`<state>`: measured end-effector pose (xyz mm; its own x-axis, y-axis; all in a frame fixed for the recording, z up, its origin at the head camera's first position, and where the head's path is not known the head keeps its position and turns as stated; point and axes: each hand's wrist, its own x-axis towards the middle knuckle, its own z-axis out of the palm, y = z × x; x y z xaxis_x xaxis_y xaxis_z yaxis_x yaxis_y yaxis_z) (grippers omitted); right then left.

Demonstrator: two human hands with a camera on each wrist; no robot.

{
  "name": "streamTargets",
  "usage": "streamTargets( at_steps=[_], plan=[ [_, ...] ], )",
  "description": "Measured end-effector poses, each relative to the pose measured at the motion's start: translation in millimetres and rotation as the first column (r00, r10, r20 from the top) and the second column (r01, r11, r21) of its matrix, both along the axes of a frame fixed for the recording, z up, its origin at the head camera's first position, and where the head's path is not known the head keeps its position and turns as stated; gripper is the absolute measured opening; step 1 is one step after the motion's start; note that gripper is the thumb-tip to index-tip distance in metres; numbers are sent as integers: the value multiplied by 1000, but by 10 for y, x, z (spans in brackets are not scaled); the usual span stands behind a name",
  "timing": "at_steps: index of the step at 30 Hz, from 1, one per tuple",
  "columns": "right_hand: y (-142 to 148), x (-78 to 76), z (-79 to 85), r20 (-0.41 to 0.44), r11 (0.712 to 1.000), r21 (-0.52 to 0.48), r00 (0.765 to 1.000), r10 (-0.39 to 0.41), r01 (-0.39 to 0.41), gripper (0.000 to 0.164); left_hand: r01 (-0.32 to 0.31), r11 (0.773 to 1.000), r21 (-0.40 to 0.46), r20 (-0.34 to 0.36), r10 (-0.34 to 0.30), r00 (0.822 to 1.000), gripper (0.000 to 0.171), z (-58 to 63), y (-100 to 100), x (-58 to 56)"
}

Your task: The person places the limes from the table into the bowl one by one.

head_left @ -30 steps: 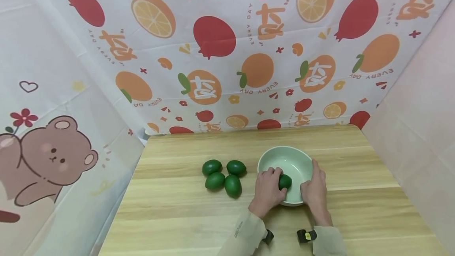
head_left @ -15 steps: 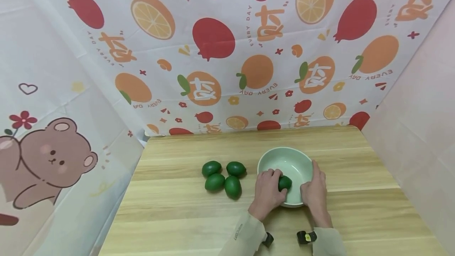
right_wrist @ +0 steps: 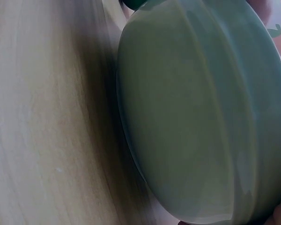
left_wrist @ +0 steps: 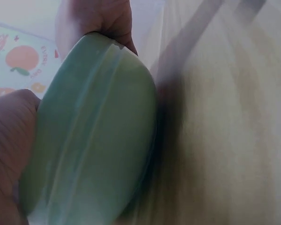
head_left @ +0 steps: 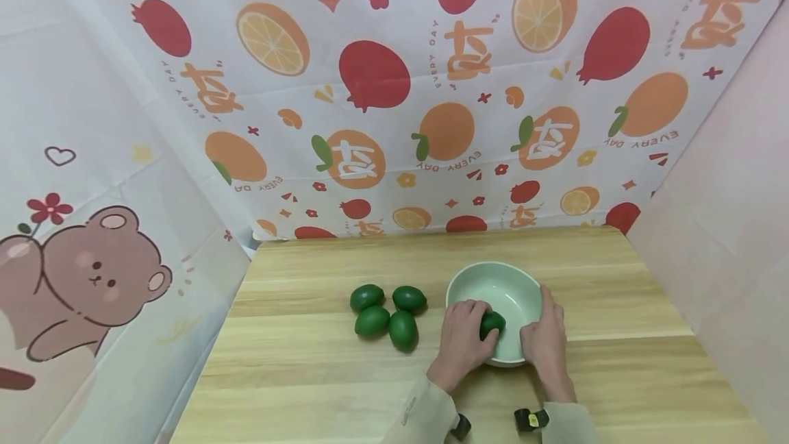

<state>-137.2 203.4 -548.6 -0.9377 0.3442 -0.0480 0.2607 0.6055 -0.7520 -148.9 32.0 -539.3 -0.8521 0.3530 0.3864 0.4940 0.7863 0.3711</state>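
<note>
A pale green bowl (head_left: pixel 513 297) stands on the table at the right of centre in the head view. My left hand (head_left: pixel 461 342) reaches over its near left rim, and the fingers and thumb curl round a dark green lime (head_left: pixel 492 324) inside the bowl. At the right side, my right hand (head_left: pixel 546 341) grips the rim, thumb inside and fingers along the outer wall. Both wrist views are mostly filled by the bowl's outer wall (left_wrist: pixel 103 126). Beneath the left hand, the lower part of the held lime is hidden.
Several more limes (head_left: pixel 372 321) lie in a close cluster on the wooden table (head_left: pixel 296 362), left of the bowl. A fruit-print curtain (head_left: pixel 296 115) hangs behind the table's back edge. Plain pale sheeting (head_left: pixel 727 238) borders the right side, and a bear-print sheet (head_left: pixel 203 293) the left.
Both hands keep their places at the bowl, and the lime stays in the left hand. The whole head view has shifted slightly, so the table appears a little lower.
</note>
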Motion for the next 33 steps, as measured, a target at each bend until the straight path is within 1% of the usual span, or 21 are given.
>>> streamTargets(
  at_steps=[1, 2, 4, 6, 7, 9, 11, 12, 14, 17, 20, 23, 25, 27, 30, 33],
  plan=[
    [-1, 8, -3, 2, 1000, -2, 1000, -1, 1, 91, 25, 998, 55, -18, -24, 1000, 28, -8, -16, 10],
    [0, 16, -7, 4, 1000, -7, 1000, -3, 3, 91, 54, 992, 116, -37, -50, 998, 28, -13, -35, 20],
    [1, 32, -13, 13, 1000, -19, 1000, -11, 12, 91, 105, 967, 233, -66, -92, 994, 26, -17, -81, 41],
    [-1, 49, -18, 20, 1000, -24, 1000, -16, 17, 91, 137, 934, 330, -99, -110, 989, 26, -11, -142, 56],
    [-2, 56, -20, 27, 999, -27, 999, -17, 18, 91, 140, 922, 362, -113, -106, 988, 26, -1, -178, 62],
    [-4, 63, -25, 38, 999, -31, 999, -17, 18, 91, 125, 906, 405, -149, -70, 986, 25, 17, -259, 62],
    [-10, 67, -28, 44, 999, -30, 999, -10, 11, 91, 92, 901, 424, -178, -17, 984, 25, 39, -349, 52],
    [-12, 68, -30, 45, 999, -30, 999, -8, 10, 90, 66, 903, 425, -184, 15, 983, 25, 50, -395, 45],
    [-16, 68, -36, 44, 1000, -30, 999, -4, 5, 90, 17, 908, 418, -197, 72, 978, 28, 59, -490, 26],
    [-22, 77, -43, 44, 1000, -26, 999, 0, 1, 90, -82, 929, 360, -185, 157, 970, 33, 46, -639, 7],
    [-26, 80, -47, 39, 1000, -19, 999, -7, 8, 90, -190, 948, 256, -151, 233, 961, 36, 2, -783, -7],
    [-29, 65, -48, 31, 1000, -9, 999, -15, 15, 89, -280, 949, 147, -102, 296, 950, 34, -60, -901, -14],
    [-35, 59, -38, 23, 1000, -4, 1000, -16, 16, 89, -315, 945, 88, -91, 322, 942, 33, -101, -962, -14],
    [-39, 54, -29, 20, 1000, -5, 1000, -16, 17, 90, -334, 942, 44, -100, 337, 936, 34, -140, -1007, -13],
    [-45, 47, -10, 16, 1000, -5, 1000, -16, 16, 91, -344, 939, 5, -130, 342, 931, 36, -172, -1047, -24],
    [-47, 33, 8, 12, 1000, -9, 1000, -14, 14, 91, -347, 938, -14, -156, 340, 927, 37, -187, -1065, -40]
  ],
)
